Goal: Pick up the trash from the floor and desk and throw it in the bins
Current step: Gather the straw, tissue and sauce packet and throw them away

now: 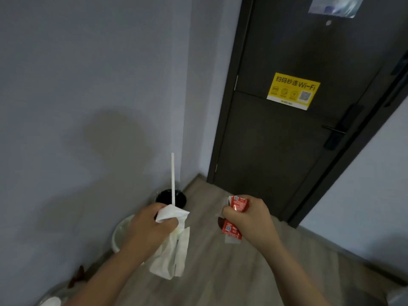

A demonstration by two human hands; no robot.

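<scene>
My left hand [152, 224] grips a bunch of white paper napkins [174, 250] together with a white straw [173, 180] that sticks straight up. My right hand [247, 217] pinches red sauce packets [237, 204], with another red packet [231, 231] hanging below the fingers. Both hands are held above the wooden floor [220, 272]. Beyond the left hand, a black bin [171, 197] stands by the wall corner. A white-lined bin [122, 230] sits closer along the wall, partly hidden by my left arm.
A dark door [287, 140] with a yellow Wi-Fi sticker [293, 90] and a black handle [335, 130] stands ahead. Grey walls run on the left and right. Another bin with brown and white trash [55, 294] shows at the lower left edge.
</scene>
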